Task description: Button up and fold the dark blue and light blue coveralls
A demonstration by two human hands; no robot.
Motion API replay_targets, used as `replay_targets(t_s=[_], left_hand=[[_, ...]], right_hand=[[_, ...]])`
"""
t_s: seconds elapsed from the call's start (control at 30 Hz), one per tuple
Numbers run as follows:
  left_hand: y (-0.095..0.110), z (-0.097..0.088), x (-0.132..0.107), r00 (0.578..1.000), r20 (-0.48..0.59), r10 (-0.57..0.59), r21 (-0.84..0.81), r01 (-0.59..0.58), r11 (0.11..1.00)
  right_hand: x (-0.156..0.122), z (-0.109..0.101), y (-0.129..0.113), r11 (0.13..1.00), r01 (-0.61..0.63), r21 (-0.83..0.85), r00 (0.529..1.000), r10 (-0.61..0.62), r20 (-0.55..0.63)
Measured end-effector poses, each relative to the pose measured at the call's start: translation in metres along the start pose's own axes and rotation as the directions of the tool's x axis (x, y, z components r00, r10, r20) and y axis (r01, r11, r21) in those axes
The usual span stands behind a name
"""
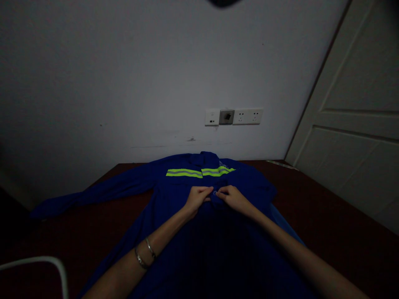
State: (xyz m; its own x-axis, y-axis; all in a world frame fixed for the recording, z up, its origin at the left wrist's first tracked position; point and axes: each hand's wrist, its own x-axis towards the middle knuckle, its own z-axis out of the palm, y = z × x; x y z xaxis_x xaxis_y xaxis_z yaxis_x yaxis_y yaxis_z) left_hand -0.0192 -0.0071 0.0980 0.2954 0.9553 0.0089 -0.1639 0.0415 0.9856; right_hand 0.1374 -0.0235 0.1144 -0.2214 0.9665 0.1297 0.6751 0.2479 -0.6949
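Observation:
A blue work jacket (pixel 177 199) with yellow-green reflective strips (pixel 184 172) across its chest lies spread out, collar toward the wall and one sleeve stretched to the left. My left hand (pixel 198 197) pinches the front edge of the jacket just below the strips. Close beside it, my right hand (pixel 230 197) pinches the cloth at a small round button (pixel 215 193), which shows between the fingertips of both hands. Dim light hides the lower part of the garment and whether the button sits in a hole.
The jacket lies on a dark reddish-brown table (pixel 314 207) against a pale wall (pixel 124 83) with a row of sockets (pixel 247 116). A panelled door (pixel 352 124) stands at the right. A white curved tube or cable (pixel 46 259) crosses the lower left corner.

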Motion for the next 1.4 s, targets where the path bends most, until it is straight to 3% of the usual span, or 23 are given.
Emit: replay_targets(t_s=[0.47, 0.77, 0.93, 1.13, 1.4], left_hand=[[0.002, -0.004, 0.003, 0.974, 0.098, 0.203, 0.359, -0.225, 0.906], [0.003, -0.004, 0.003, 0.969, 0.1, 0.227, 0.373, -0.248, 0.894], [0.008, -0.011, 0.008, 0.995, 0.075, 0.061, 0.182, -0.074, 0.981], [0.023, -0.025, 0.008, 0.942, 0.29, -0.169, 0.066, 0.156, 0.985], [0.013, -0.022, 0.012, 0.96, 0.178, -0.216, 0.152, 0.19, 0.97]], right_hand=[[-0.001, -0.001, -0.004, 0.997, -0.075, 0.0, 0.997, 0.075, 0.021], [-0.001, -0.001, -0.006, 0.996, -0.087, 0.011, 0.996, 0.087, -0.011], [0.0, 0.0, -0.004, 0.999, -0.046, -0.003, 0.999, 0.046, 0.008], [-0.002, 0.001, -0.006, 1.0, -0.004, 0.028, 0.997, 0.001, 0.083], [-0.005, 0.001, -0.01, 1.0, 0.008, 0.005, 0.995, -0.009, 0.096]])
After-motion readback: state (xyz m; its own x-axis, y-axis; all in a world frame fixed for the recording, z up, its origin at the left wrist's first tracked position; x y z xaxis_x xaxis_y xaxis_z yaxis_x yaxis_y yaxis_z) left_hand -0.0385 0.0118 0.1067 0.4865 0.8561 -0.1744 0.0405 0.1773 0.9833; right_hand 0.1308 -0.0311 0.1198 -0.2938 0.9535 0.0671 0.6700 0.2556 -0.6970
